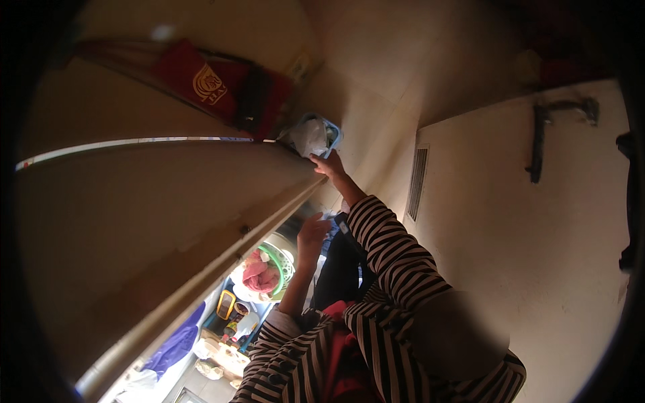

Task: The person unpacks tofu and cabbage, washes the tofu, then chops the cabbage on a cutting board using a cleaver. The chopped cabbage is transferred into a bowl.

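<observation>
My right hand is at the far end of the edge of a door, its fingers curled over the panel. Just past that hand, a blue-rimmed bin holds a whitish plastic bag. My left hand is raised near the door's edge, slightly blurred, with fingers apart and nothing in it. Below and left of it, a green-rimmed basket holds a pinkish-red cloth.
Bottles and containers fill a blue crate beyond the door's edge. A purple cloth or bag hangs there. Red fabric bearing a logo is at upper left. On the right, another door has a dark handle and a vent grille.
</observation>
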Tool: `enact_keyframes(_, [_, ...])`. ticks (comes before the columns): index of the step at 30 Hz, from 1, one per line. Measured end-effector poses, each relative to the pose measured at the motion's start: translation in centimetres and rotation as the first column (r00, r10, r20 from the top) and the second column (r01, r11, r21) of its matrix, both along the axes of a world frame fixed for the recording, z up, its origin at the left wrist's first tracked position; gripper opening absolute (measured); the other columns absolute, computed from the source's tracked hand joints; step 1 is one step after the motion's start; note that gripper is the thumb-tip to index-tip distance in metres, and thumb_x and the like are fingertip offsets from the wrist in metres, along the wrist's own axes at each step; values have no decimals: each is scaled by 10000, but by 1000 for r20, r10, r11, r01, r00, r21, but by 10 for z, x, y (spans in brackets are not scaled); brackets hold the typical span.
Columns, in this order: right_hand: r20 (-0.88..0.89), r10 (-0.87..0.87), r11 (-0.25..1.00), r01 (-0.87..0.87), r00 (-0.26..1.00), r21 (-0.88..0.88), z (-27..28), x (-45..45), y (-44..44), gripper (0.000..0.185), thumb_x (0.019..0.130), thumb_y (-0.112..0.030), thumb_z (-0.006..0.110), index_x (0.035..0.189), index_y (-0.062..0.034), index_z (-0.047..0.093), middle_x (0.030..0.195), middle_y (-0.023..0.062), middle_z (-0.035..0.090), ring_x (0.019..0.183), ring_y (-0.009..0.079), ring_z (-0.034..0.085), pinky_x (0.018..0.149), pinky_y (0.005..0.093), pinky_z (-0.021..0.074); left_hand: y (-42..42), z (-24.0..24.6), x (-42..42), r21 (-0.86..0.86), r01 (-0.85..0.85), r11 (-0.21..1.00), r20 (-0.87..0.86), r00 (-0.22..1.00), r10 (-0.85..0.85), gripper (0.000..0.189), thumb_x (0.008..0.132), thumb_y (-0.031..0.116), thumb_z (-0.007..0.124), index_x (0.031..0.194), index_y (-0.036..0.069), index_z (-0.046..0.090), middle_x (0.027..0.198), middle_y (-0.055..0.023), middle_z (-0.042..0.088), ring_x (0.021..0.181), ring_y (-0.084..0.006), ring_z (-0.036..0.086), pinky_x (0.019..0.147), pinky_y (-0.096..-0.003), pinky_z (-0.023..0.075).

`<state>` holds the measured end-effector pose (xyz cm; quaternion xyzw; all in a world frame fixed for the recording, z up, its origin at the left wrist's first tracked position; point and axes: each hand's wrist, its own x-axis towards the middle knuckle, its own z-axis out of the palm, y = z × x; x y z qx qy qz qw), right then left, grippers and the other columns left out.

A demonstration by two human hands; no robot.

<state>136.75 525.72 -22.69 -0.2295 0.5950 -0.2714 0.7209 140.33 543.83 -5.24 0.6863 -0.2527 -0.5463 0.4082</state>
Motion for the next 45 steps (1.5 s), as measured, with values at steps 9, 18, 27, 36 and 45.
enact_keyframes(9, [6, 71, 976, -71, 997, 205, 8, -109, -5, 163, 847, -181, 601, 850, -27, 548, 666, 15, 514, 559, 115, 523, 514, 258, 476, -89, -9, -10, 68, 183, 981, 11, 983, -184, 341, 916, 181, 520, 1206, 7, 484, 980, -81, 629, 907, -151, 599, 748, -280, 476])
enact_keyframes(18, [-14, -65, 989, 66, 998, 131, 77, -218, -86, 214, 817, -259, 641, 916, -70, 658, 810, 39, 626, 715, 139, 599, 620, 272, 494, -251, 22, -85, -62, 111, 992, -248, 961, -123, 379, 881, 235, 562, 1206, 50, 511, 1039, -85, 629, 949, -158, 598, 788, -289, 454])
enact_keyframes(27, [-253, -15, 808, -137, 967, -573, 71, -237, -219, 259, 795, -56, 606, 1048, -2, 610, 939, 87, 645, 820, 202, 627, 702, 304, 518, -415, 27, -109, -198, 122, 972, -328, 927, -184, 386, 855, 213, 569, 1203, 51, 523, 1042, -94, 624, 931, -170, 597, 787, -284, 455])
enact_keyframes(36, [118, -745, 666, 743, 657, 68, 100, -280, -409, 162, 794, -198, 687, 807, -60, 604, 703, 80, 618, 611, 211, 630, 462, 305, 501, -633, 57, -99, -174, 239, 955, -308, 908, -284, 409, 851, 199, 564, 1230, 57, 501, 1072, -82, 602, 1009, -181, 561, 884, -329, 392])
enact_keyframes(45, [89, -921, 380, 925, 380, -15, 122, -428, -493, 201, 800, -264, 664, 883, -97, 588, 785, 58, 621, 729, 197, 637, 623, 338, 538, -765, 67, -208, -126, 513, 849, -327, 787, -523, 391, 873, 201, 538, 1236, 65, 490, 1070, -66, 598, 1027, -181, 538, 913, -346, 369])
